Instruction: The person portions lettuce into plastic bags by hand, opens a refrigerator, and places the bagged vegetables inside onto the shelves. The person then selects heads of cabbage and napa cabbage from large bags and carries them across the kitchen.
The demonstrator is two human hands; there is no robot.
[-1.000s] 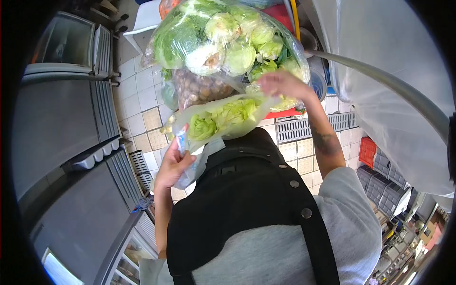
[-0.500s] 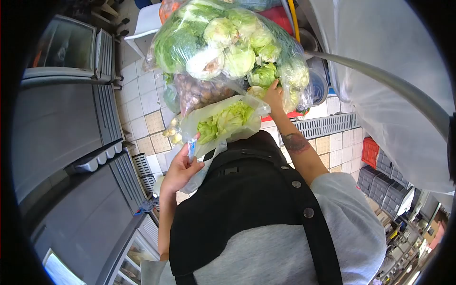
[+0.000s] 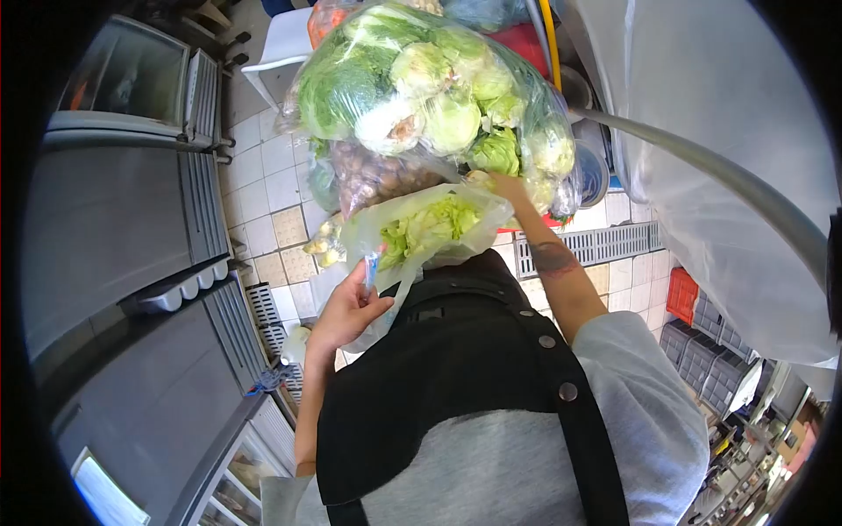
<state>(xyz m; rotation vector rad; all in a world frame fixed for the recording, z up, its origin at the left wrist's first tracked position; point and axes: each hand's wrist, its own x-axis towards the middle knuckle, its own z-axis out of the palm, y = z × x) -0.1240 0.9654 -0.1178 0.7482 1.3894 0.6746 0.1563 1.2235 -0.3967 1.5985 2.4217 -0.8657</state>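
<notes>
My left hand [image 3: 349,309] is closed on the edge of a translucent plastic bag [image 3: 358,238], with a small blue-and-white printed part beside the thumb. Pale green lettuce [image 3: 430,226] shows in the bag's wide mouth. My right hand [image 3: 507,187] reaches past the bag to the lower opening of a large clear sack [image 3: 346,92]. It is beside a green lettuce head [image 3: 495,152], and its fingers are blurred and partly hidden. Several pale round heads [image 3: 452,123] and leafy greens fill the sack.
Under the sack lies a bag of brown round produce [image 3: 377,175]. A white chair [image 3: 282,39] stands at the far left, a blue-rimmed bucket [image 3: 592,175] at right. Grey cabinets [image 3: 114,215] line the left. A floor grate [image 3: 605,245] and red crate [image 3: 681,294] lie to the right.
My right hand has moved down slightly beside the lettuce, its fingers now less visible. My left hand and the bag it holds have shifted a little to the right.
</notes>
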